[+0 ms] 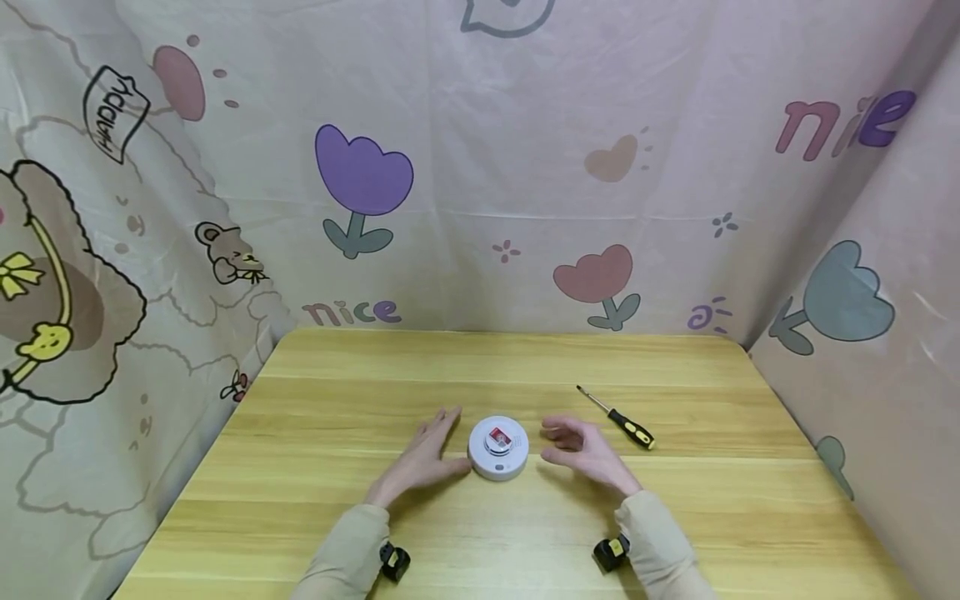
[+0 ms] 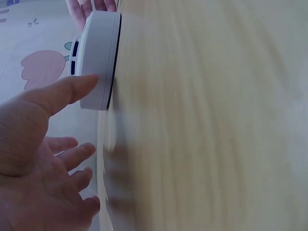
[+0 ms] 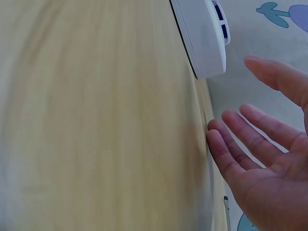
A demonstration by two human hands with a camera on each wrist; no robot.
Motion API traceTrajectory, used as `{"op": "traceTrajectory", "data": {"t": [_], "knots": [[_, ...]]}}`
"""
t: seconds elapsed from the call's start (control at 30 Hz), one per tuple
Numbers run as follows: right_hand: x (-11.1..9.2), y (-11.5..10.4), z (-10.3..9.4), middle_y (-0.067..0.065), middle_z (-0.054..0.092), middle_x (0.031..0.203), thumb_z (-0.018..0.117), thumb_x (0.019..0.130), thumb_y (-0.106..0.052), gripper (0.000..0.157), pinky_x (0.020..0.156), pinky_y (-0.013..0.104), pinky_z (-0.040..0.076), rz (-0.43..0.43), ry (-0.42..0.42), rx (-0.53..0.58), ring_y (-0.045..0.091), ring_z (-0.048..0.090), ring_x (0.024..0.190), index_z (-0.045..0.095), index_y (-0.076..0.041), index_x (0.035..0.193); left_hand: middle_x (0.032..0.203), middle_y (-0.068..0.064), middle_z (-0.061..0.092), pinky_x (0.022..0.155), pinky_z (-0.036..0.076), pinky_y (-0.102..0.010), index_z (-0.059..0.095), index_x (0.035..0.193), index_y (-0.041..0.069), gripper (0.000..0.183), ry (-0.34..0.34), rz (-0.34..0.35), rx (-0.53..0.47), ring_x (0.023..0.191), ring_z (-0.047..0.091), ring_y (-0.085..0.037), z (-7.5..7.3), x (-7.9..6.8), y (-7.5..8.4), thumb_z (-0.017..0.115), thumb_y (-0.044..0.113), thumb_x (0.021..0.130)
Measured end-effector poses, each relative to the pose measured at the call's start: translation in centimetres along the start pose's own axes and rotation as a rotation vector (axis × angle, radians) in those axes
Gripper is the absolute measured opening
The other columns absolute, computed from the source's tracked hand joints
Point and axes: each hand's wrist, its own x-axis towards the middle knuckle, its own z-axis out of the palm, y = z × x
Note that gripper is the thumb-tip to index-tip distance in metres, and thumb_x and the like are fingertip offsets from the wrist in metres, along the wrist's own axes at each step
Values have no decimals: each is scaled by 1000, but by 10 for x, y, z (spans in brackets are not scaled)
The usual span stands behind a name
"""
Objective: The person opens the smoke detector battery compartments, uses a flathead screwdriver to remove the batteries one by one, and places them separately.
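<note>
A round white smoke detector (image 1: 498, 462) lies flat on the wooden table, a red and white sticker on its raised centre. My left hand (image 1: 423, 457) is just left of it, fingers spread. In the left wrist view its thumb (image 2: 72, 91) reaches right to the detector's side (image 2: 98, 57). On the other side my right hand (image 1: 588, 454) stands a little apart from the detector, fingers loosely bent with nothing in them. The right wrist view shows a gap between that thumb (image 3: 269, 72) and the detector (image 3: 199, 38).
A screwdriver (image 1: 630, 429) with a black and yellow handle lies on the table (image 1: 337, 375) beyond my right hand, its tip pointing away to the left. A patterned cloth (image 1: 480, 167) hangs behind the table and along both sides.
</note>
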Motion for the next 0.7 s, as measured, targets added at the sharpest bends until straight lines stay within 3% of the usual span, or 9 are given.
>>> {"op": "traceTrajectory", "data": {"t": [0.2,0.37,0.47,0.7], "knots": [[3,-1,4,31,59,136,75,88,-14,63,108,50,51,12,-52,3,45,59,122,48,11,140,165,-26,19,126,8,-64,25,159,5,95,-37,22,-38,155,14,-43,3,1,1,78,30,84],[6,-5,8,31,58,136,78,85,-12,69,108,56,49,-12,-92,-27,45,58,121,46,12,140,163,-29,23,126,8,-64,28,157,1,95,-63,93,-51,154,17,-46,5,2,2,81,25,81],[7,-7,10,29,59,135,80,82,-14,72,105,51,51,-23,-103,-73,43,58,118,47,10,141,161,-30,29,127,10,-63,30,155,-3,95,-69,140,-52,153,21,-46,6,3,4,82,21,79],[12,-8,15,23,63,127,82,78,-13,75,94,30,53,-34,-113,-144,32,57,109,48,5,143,159,-27,36,127,11,-63,30,154,-5,98,-70,178,-76,149,31,-46,10,6,5,86,15,76]]}}
